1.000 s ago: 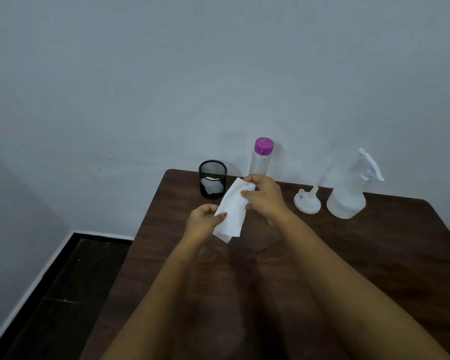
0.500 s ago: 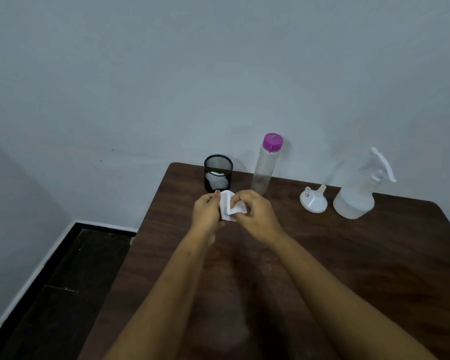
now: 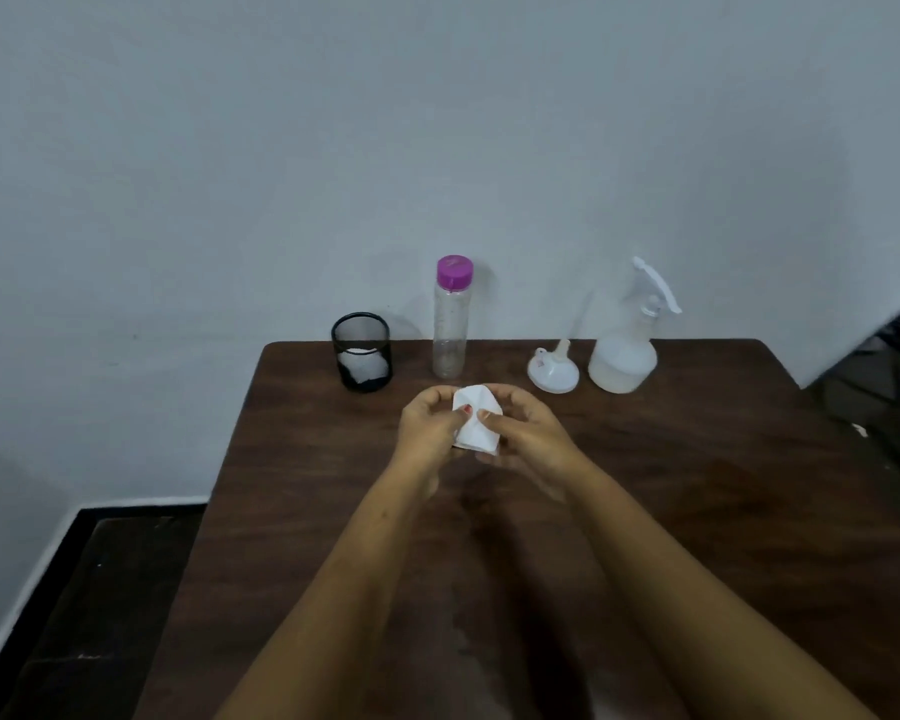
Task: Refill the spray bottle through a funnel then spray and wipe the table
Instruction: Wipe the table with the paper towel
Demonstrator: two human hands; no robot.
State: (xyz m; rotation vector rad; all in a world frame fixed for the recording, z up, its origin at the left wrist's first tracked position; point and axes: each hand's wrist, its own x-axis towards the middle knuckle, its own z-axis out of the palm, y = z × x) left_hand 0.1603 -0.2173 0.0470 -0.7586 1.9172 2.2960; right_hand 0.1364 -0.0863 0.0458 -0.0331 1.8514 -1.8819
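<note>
A folded white tissue (image 3: 476,419) is held just above the dark wooden table (image 3: 697,511), pinched between my left hand (image 3: 430,424) and my right hand (image 3: 528,431). Both thumbs lie on top of it. Behind the hands, by the wall, stands a clear bottle with a purple cap (image 3: 452,317). To its right a white funnel (image 3: 553,370) lies mouth down with its spout up. The translucent spray bottle (image 3: 627,340) with a white trigger head stands at the far right, partly filled.
A black mesh cup (image 3: 362,351) holding white tissue stands at the table's back left. The table's left edge drops to a dark floor (image 3: 84,605). Dark clutter (image 3: 889,407) sits beyond the right edge.
The tissue hung open and long between my hands a second ago; it is now folded into a small bundle. My hands have come together.
</note>
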